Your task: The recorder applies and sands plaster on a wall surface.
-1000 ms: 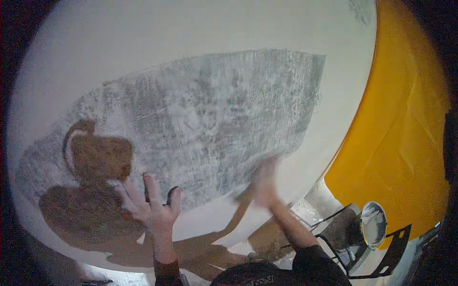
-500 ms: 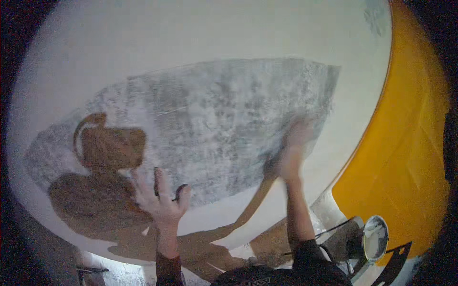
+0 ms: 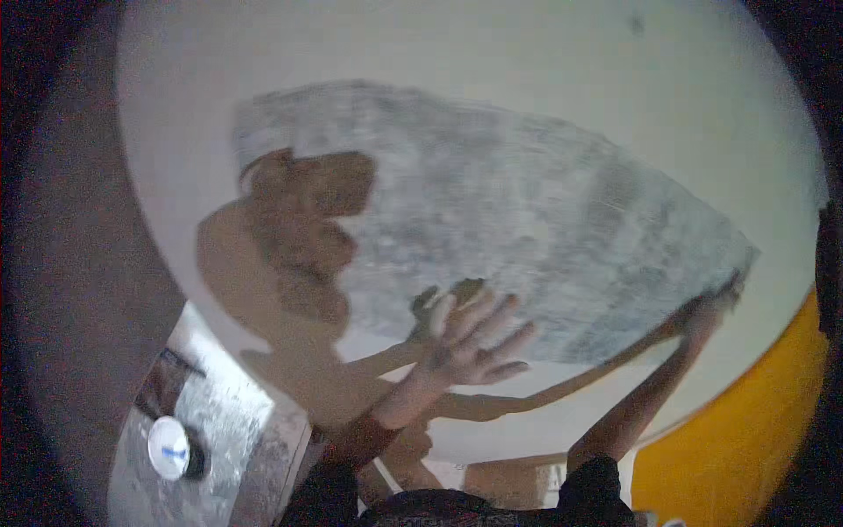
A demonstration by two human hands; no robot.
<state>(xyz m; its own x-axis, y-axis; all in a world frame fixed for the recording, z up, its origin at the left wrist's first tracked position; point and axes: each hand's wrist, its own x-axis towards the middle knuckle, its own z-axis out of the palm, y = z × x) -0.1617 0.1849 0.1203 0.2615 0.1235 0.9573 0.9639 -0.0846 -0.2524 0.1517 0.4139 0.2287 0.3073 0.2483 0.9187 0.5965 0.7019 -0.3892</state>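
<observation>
A large white, smooth panel (image 3: 492, 53) with a rounded outline faces me, bearing a broad grey, streaky patch (image 3: 492, 193). Before the patch's lower edge is my left hand (image 3: 479, 342), its fingers spread and nothing in them; whether it touches the panel I cannot tell. Farther right, my right hand (image 3: 707, 312) reaches to the patch's right-hand corner. It seems to lie flat there with fingers stretched, though they are slightly blurred, and no tool shows in it. Brown shadows of my head and arms fall across the panel.
At the lower left stands a grey, smeared work surface (image 3: 233, 404) with a round white-lidded container (image 3: 169, 448) on it. A yellow-orange surface (image 3: 729, 430) lies beyond the panel's lower right edge.
The view has tilted and shifted, bringing the lidded container in and most of the yellow surface out. Both hands now appear farther right in the picture, the right one at the patch's corner.
</observation>
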